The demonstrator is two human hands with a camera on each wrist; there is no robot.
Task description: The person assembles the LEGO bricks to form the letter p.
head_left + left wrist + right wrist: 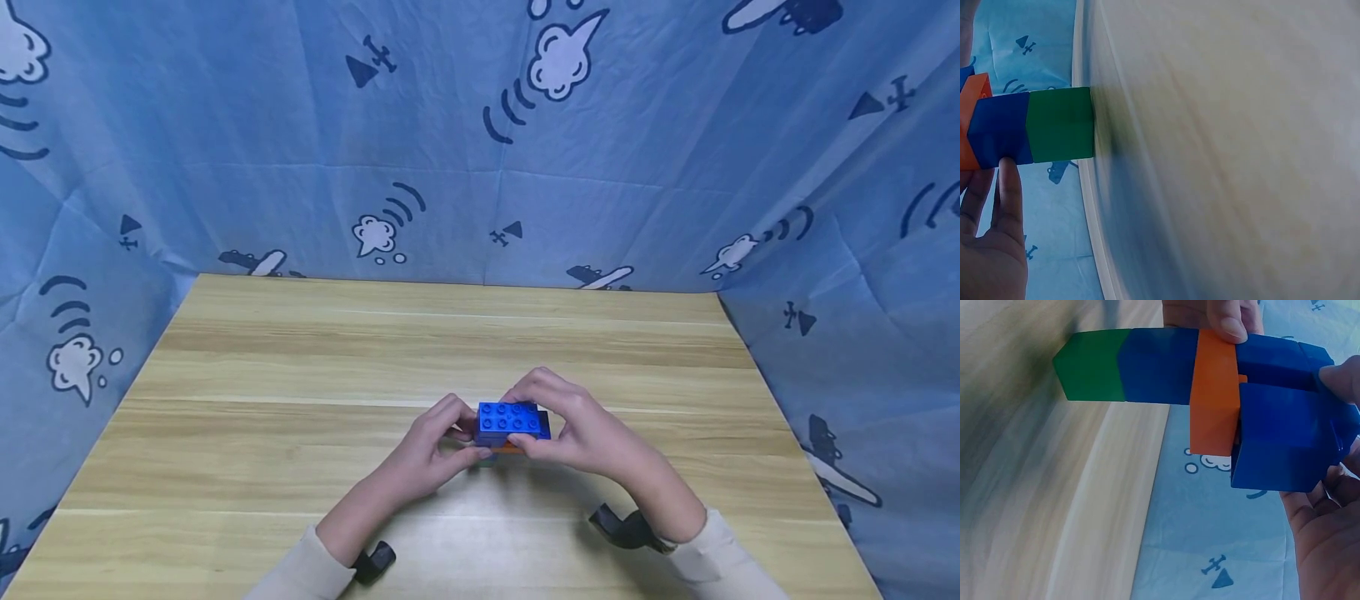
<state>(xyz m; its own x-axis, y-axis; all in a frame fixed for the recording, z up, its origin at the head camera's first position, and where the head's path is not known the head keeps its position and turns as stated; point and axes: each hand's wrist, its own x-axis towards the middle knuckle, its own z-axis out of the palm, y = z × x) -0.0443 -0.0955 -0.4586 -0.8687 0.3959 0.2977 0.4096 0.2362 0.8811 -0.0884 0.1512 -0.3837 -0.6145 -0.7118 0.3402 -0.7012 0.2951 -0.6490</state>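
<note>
A stack of toy building blocks stands on the table between both hands. At its foot is a green block (1061, 125), then a blue block (1157, 365), an orange block (1213, 400) and more blue blocks (1282, 437) above that. The uppermost blue block (507, 418) shows its studs in the head view. My left hand (429, 450) holds the stack from the left, its thumb near the orange layer. With thumb and fingers at front and back, my right hand (581, 425) grips the top blue block. Part of the upper joints is covered by fingers.
The wood-grain table (300, 358) spreads around the stack. A blue patterned curtain (450, 100) hangs behind it and along both sides. Dark straps with black camera mounts (375, 562) sit at the wrists, close above the table.
</note>
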